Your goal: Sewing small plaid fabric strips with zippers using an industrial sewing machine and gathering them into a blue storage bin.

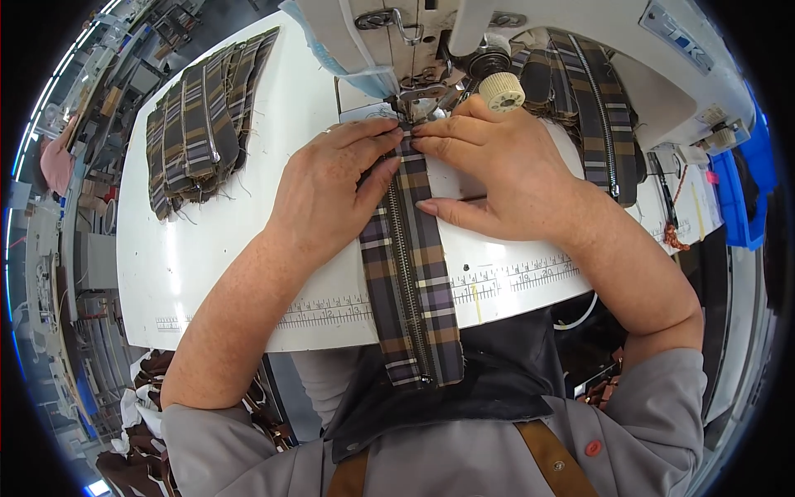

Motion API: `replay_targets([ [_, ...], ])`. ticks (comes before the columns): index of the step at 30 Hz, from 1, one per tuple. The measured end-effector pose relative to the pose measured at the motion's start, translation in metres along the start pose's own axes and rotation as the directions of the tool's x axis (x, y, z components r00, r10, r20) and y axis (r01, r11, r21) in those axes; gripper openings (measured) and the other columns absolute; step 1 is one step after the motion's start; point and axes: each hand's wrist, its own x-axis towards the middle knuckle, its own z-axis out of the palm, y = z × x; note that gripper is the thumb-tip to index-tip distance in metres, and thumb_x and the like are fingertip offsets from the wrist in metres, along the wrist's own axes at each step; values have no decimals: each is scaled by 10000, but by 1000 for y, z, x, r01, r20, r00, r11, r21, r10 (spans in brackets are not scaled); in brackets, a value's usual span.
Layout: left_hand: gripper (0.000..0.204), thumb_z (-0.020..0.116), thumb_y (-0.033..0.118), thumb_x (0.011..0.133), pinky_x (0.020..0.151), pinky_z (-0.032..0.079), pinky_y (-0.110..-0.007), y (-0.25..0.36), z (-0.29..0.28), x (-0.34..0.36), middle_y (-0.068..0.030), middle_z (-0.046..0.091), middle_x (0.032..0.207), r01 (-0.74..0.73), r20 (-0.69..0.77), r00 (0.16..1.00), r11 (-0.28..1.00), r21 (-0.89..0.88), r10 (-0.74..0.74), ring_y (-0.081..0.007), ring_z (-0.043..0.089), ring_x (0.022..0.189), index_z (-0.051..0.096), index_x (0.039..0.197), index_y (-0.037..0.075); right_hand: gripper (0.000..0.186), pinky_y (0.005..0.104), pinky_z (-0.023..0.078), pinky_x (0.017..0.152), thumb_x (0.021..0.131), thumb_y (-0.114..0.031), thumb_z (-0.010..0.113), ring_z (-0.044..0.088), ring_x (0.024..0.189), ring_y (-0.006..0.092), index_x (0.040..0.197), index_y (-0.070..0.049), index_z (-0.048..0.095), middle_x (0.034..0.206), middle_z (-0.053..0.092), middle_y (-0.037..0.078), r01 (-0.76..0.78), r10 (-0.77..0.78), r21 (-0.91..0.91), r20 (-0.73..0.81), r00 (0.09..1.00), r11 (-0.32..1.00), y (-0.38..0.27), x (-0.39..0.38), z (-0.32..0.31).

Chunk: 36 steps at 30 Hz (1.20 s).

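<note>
The left hand point(331, 182), thumb slightly apart, is touching the left side of the plaid zipper strip point(434, 277), running lengthwise from the sewing machine point(662, 87) toward the dark apron point(505, 373), while the right hand point(517, 174), thumb spread wide, is touching its right side.

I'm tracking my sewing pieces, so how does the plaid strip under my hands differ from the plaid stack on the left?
The strip runs past the near edge of the white table, while the stack lies wholly on it. The strip looks like a single piece; the stack is layered, with loose threads. Your left hand and right hand touch the strip; neither touches the stack. Both show dark plaid and a metal-looking zipper.
</note>
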Motion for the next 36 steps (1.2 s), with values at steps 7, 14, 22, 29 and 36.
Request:
replay_targets([
  [7,333,763,122,951,1034,575,-407,3,-2,-2,-172,724,1329,0,29,1000,1000,18,-1,-336,715,1196,746,1243,-36,529,411,529,848,834,-453,819,670,1045,264,1140,-24,783,1135,770,90,4,-4,-9,3,1000,1000,-1,1,2],
  [14,327,749,130,964,1041,571,-410,1,1,-2,-177,720,1335,-7,7,1000,1000,17,7,-343,711,1209,744,1245,-38,541,389,516,842,845,-478,813,666,1055,247,1152,-32,787,1154,766,74,-17,18,-38,17,1000,999,-4,0,4],
  [22,319,735,122,975,1046,571,-411,0,2,0,-175,719,1339,0,16,1000,1000,10,0,-336,710,1217,742,1253,-36,521,392,515,841,848,-470,813,663,1058,246,1143,-41,784,1147,762,70,-25,26,-31,15,1000,999,-4,0,3],
  [29,403,779,168,946,1079,552,-431,-2,3,1,-193,691,1383,7,-4,1000,1000,-18,-7,-353,679,1275,726,1294,-28,490,416,526,852,836,-429,815,663,1061,258,1136,-42,779,1132,754,72,-30,30,-17,2,1000,999,-3,1,4],
  [36,528,845,250,887,1095,543,-443,1,3,-2,-210,667,1418,10,22,1000,1000,-8,-10,-366,664,1305,715,1322,-20,503,408,532,863,832,-431,813,660,1058,259,1144,-39,778,1120,750,73,-38,38,-35,11,999,999,-5,1,3],
])
